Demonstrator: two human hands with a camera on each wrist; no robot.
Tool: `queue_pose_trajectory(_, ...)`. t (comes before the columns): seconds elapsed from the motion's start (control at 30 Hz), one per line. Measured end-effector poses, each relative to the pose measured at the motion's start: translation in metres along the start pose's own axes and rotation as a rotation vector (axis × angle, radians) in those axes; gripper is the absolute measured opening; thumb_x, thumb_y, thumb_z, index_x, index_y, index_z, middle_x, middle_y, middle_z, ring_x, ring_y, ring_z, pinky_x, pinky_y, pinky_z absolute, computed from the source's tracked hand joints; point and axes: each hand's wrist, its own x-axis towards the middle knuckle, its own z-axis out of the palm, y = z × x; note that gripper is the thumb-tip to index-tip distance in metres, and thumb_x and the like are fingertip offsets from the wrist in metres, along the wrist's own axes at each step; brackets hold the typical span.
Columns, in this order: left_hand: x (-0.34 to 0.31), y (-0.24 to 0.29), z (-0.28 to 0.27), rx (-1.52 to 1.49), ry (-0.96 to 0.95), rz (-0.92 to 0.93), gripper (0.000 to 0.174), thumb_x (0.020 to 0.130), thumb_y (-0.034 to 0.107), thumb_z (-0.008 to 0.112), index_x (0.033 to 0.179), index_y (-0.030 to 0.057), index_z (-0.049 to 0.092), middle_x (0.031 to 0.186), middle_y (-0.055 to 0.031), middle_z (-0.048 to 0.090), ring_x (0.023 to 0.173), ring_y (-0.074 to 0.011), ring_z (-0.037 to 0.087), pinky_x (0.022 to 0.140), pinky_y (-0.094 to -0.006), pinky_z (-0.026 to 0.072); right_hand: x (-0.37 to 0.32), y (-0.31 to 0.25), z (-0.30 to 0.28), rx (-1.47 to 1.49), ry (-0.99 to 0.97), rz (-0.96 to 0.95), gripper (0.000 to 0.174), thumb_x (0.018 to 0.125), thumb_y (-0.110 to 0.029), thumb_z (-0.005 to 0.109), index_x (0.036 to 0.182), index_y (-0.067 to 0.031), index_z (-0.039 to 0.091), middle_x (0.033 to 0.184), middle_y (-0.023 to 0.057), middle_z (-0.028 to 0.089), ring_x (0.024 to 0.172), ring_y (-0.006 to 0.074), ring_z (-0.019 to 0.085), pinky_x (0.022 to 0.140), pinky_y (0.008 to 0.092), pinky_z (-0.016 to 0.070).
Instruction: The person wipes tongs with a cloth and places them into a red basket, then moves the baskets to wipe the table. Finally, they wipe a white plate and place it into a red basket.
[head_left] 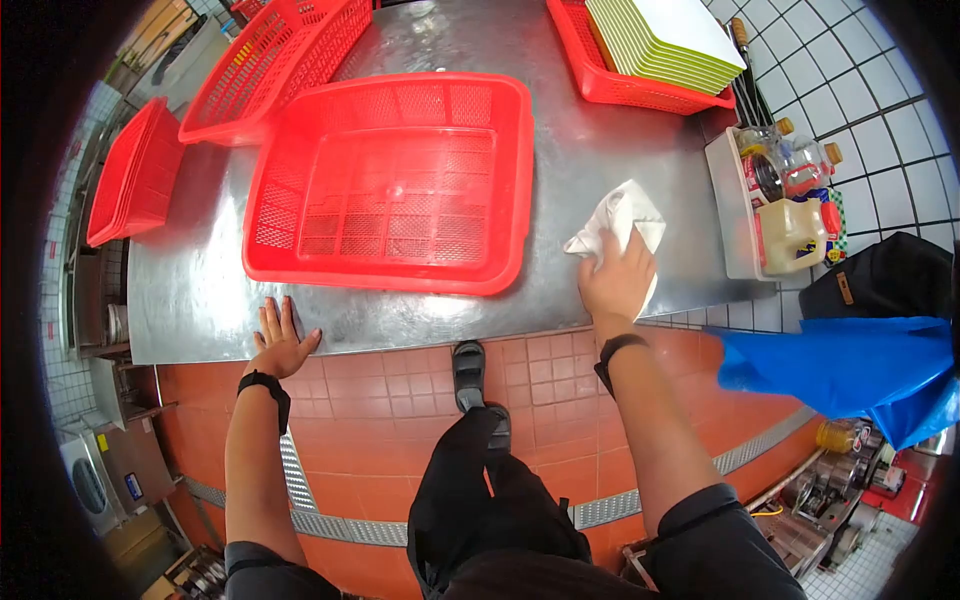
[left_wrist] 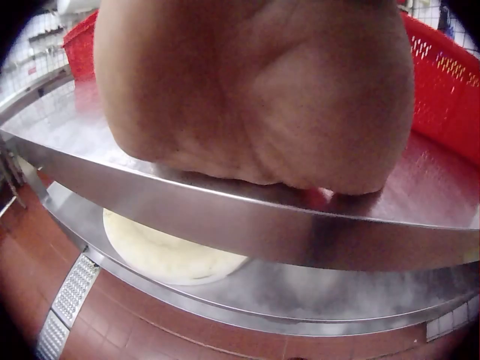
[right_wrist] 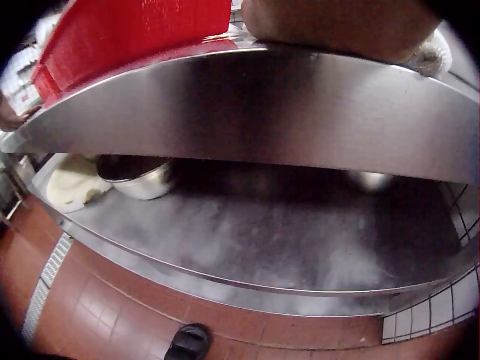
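At front edge of table (head_left: 580, 130), white cloth (head_left: 622, 212) pressed beneath straight fingers of right hand (head_left: 617, 283), left hand (head_left: 281, 343) laid flat, fingers spread.

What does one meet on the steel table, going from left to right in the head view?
Tilted red baskets at the left edge → large empty red basket → white cloth under the right hand → white tub of bottles.
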Motion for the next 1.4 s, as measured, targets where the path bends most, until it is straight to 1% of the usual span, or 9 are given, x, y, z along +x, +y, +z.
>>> queue_pose_trajectory(0.07, 0.001, -0.001, 0.001, 0.001, -0.003, -0.004, 0.100, 0.089, 0.070, 0.041, 0.154, 0.0157, -0.013, 0.159, -0.0152, -0.022, 0.148, -0.0330, -0.017, 0.117, -0.0573, 0.0023, 0.000, 0.000, 0.001, 0.012, -0.002, 0.021, 0.041, 0.072, -0.022, 0.061, 0.112, -0.0128, 0.066, 0.133, 0.0177, 0.048, 0.117, 0.0360, 0.047, 0.105, 0.0473, 0.0331)
queue_pose_trajectory(0.33, 0.003, -0.002, 0.001, 0.003, -0.020, -0.011, 0.101, 0.089, 0.071, 0.041, 0.154, 0.0158, -0.013, 0.159, -0.0151, -0.022, 0.148, -0.0331, -0.017, 0.117, -0.0563, 0.0025, 0.000, 0.000, 0.002, 0.005, -0.006, 0.010, 0.041, 0.074, -0.022, 0.062, 0.114, -0.0130, 0.065, 0.134, 0.0172, 0.047, 0.117, 0.0354, 0.047, 0.106, 0.0473, 0.0322)
queue_pose_trajectory(0.5, 0.009, -0.009, 0.012, -0.013, 0.043, 0.013, 0.102, 0.088, 0.071, 0.042, 0.155, 0.0160, -0.011, 0.160, -0.0150, -0.020, 0.148, -0.0338, -0.016, 0.116, -0.0587, 0.0013, 0.000, 0.000, 0.003, 0.011, -0.021, 0.003, 0.041, 0.074, -0.022, 0.062, 0.114, -0.0130, 0.064, 0.133, 0.0177, 0.048, 0.118, 0.0355, 0.046, 0.106, 0.0475, 0.0320)
queue_pose_trajectory(0.8, 0.007, -0.009, 0.011, -0.028, 0.045, 0.022, 0.102, 0.087, 0.072, 0.041, 0.155, 0.0163, -0.011, 0.160, -0.0153, -0.020, 0.148, -0.0337, -0.016, 0.116, -0.0592, 0.0010, 0.000, 0.000, 0.003, -0.013, -0.021, 0.003, 0.042, 0.074, -0.023, 0.061, 0.115, -0.0128, 0.063, 0.133, 0.0186, 0.048, 0.119, 0.0358, 0.046, 0.105, 0.0481, 0.0324)
queue_pose_trajectory(0.87, 0.006, -0.007, 0.009, -0.022, 0.041, 0.020, 0.102, 0.087, 0.072, 0.041, 0.155, 0.0164, -0.011, 0.160, -0.0153, -0.020, 0.148, -0.0338, -0.016, 0.116, -0.0589, 0.0011, -0.001, 0.001, 0.001, -0.045, -0.013, -0.025, 0.041, 0.076, -0.021, 0.063, 0.117, -0.0135, 0.061, 0.130, 0.0195, 0.050, 0.117, 0.0374, 0.048, 0.101, 0.0476, 0.0356)
queue_pose_trajectory(0.9, 0.006, -0.006, 0.009, -0.016, 0.036, 0.018, 0.102, 0.087, 0.072, 0.041, 0.155, 0.0165, -0.011, 0.160, -0.0153, -0.020, 0.148, -0.0339, -0.016, 0.116, -0.0587, 0.0012, -0.001, 0.001, 0.001, -0.045, -0.013, -0.023, 0.041, 0.076, -0.021, 0.063, 0.117, -0.0135, 0.061, 0.130, 0.0195, 0.050, 0.117, 0.0374, 0.048, 0.101, 0.0476, 0.0356)
queue_pose_trajectory(0.97, 0.006, -0.005, 0.009, -0.013, 0.041, 0.018, 0.101, 0.088, 0.072, 0.041, 0.155, 0.0164, -0.010, 0.160, -0.0155, -0.019, 0.148, -0.0341, -0.015, 0.116, -0.0586, 0.0014, -0.001, 0.000, 0.002, -0.021, 0.001, -0.014, 0.040, 0.074, -0.022, 0.061, 0.113, -0.0126, 0.063, 0.131, 0.0185, 0.049, 0.119, 0.0358, 0.047, 0.105, 0.0482, 0.0328)
queue_pose_trajectory(1.33, 0.006, -0.009, 0.013, -0.014, 0.072, 0.026, 0.100, 0.088, 0.072, 0.041, 0.155, 0.0158, -0.008, 0.160, -0.0166, -0.016, 0.148, -0.0348, -0.013, 0.116, -0.0586, 0.0023, -0.002, 0.001, 0.005, -0.031, -0.018, -0.014, 0.041, 0.076, -0.022, 0.062, 0.115, -0.0130, 0.062, 0.132, 0.0180, 0.049, 0.119, 0.0358, 0.047, 0.105, 0.0482, 0.0327)
queue_pose_trajectory(1.4, 0.008, -0.009, 0.013, -0.026, 0.081, 0.044, 0.102, 0.088, 0.071, 0.043, 0.155, 0.0153, -0.008, 0.160, -0.0175, -0.016, 0.148, -0.0362, -0.013, 0.115, -0.0618, 0.0047, -0.002, 0.002, 0.005, -0.034, -0.027, -0.011, 0.041, 0.076, -0.022, 0.062, 0.115, -0.0130, 0.062, 0.132, 0.0178, 0.048, 0.119, 0.0357, 0.046, 0.106, 0.0481, 0.0324)
